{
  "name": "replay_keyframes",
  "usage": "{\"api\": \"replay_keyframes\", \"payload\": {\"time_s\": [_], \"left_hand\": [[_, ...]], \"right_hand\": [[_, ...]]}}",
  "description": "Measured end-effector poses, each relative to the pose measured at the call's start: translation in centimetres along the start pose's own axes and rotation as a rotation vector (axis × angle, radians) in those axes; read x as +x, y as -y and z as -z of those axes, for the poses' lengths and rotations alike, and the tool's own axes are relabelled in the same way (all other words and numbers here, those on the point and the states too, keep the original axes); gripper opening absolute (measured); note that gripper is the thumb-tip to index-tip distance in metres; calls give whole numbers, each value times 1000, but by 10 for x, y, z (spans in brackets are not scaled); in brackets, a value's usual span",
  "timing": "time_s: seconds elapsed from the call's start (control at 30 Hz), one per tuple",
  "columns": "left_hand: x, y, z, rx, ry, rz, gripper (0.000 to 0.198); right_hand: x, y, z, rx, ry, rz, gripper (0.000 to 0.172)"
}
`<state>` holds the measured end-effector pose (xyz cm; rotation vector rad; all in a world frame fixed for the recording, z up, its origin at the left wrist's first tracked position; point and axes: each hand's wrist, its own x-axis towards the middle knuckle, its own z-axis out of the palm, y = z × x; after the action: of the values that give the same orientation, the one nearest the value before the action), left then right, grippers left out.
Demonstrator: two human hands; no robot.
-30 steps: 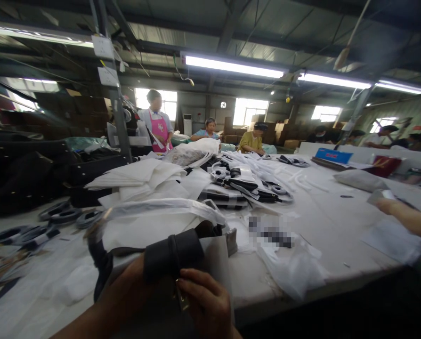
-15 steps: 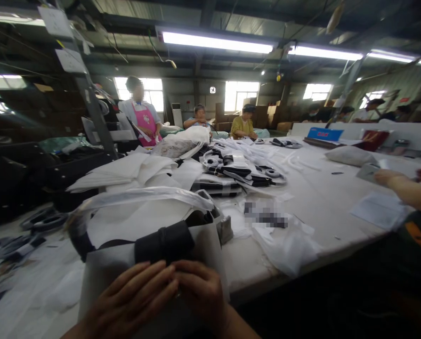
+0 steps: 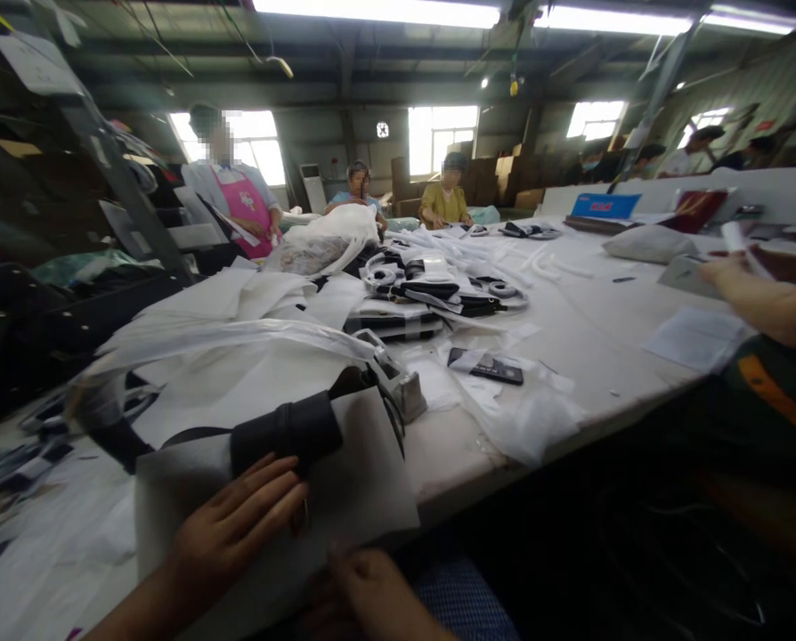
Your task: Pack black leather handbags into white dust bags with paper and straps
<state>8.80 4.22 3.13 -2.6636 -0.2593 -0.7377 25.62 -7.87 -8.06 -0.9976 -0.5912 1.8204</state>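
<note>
My left hand (image 3: 234, 530) lies with fingers outstretched on a white sheet (image 3: 361, 463), its fingertips at the lower edge of a thick black rolled band (image 3: 288, 434). The band crosses the top of the sheet and looks like a wrapped handle. Lower down, close to the table's front edge, is my right hand (image 3: 375, 592), blurred and dark, its thumb near the sheet's bottom edge. Its other fingers are mostly hidden. Behind the band, a strap in clear plastic (image 3: 257, 334) arches over more white sheets. A grey metal block (image 3: 408, 398) stands beside the sheet.
A dark phone-like object (image 3: 488, 366) lies near a crumpled clear plastic bag (image 3: 538, 418). Beyond is a pile of black and white pieces (image 3: 431, 289). At right, a co-worker's hands (image 3: 745, 267) hold a white piece. Several people work behind the table (image 3: 585, 329).
My hands were together at the band's lower edge. The right hand has moved down and away from the left, which stays on the sheet. The view has shifted.
</note>
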Motion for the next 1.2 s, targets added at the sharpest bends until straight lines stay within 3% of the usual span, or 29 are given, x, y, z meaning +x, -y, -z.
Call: {"api": "replay_keyframes", "payload": {"time_s": [0.17, 0.3, 0.43, 0.57, 0.67, 0.73, 0.83, 0.9, 0.97, 1.1, 1.2], "left_hand": [[5, 0, 5, 17, 37, -27, 27], [0, -1, 4, 27, 65, -28, 28], [-12, 2, -4, 15, 108, -38, 36], [-14, 10, -10, 67, 117, -72, 37], [-8, 14, -11, 66, 110, -17, 36], [-3, 15, -9, 54, 103, 6, 37], [1, 16, -7, 30, 87, 52, 41], [2, 16, -7, 14, 71, 82, 42], [0, 18, -9, -2, 52, 111, 41], [-5, 20, -15, -36, 48, 221, 32], [-5, 22, -19, -57, 67, 362, 29]], "right_hand": [[-2, -2, -17, 374, 25, 35, 68], [-6, 3, -23, 334, -35, 108, 70], [-6, 23, -22, 254, -189, 190, 66], [0, 41, -23, 384, -114, 195, 60], [6, 44, -23, 382, -73, 167, 61], [9, 41, -21, 233, -93, 180, 59], [11, 38, -16, -125, -245, 237, 51], [9, 39, -15, -224, -359, 243, 45], [6, 43, -19, -115, -384, 227, 41], [3, 53, -31, 205, -252, 240, 40], [7, 56, -36, 177, -261, 290, 36]]}}
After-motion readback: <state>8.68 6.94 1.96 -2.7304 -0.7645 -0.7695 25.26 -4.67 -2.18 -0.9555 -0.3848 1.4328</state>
